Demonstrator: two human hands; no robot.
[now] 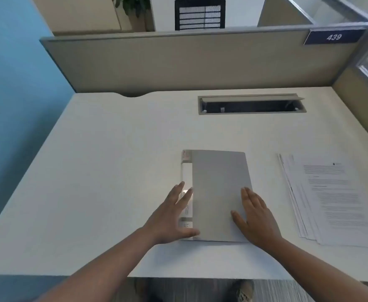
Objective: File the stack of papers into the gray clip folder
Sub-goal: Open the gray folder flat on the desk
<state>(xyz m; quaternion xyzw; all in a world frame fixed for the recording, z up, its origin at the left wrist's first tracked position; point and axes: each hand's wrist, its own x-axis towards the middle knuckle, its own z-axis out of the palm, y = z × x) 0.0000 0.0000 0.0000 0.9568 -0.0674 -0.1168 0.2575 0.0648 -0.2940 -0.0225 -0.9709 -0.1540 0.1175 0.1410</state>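
Observation:
The gray clip folder (219, 184) lies closed and flat in the middle of the white desk (117, 162), its white spine on the left. My left hand (171, 216) rests with fingers spread over the spine and the folder's near left corner. My right hand (256, 215) lies flat, fingers together, on the folder's near right edge. A stack of printed papers (333, 199), slightly fanned, sits on the desk to the right of the folder, apart from both hands.
A recessed cable tray (251, 104) with its lid up is set into the desk's far side. A beige partition (178, 62) with a "439" sign (334, 37) walls the back and right. The desk's near edge runs just below my forearms.

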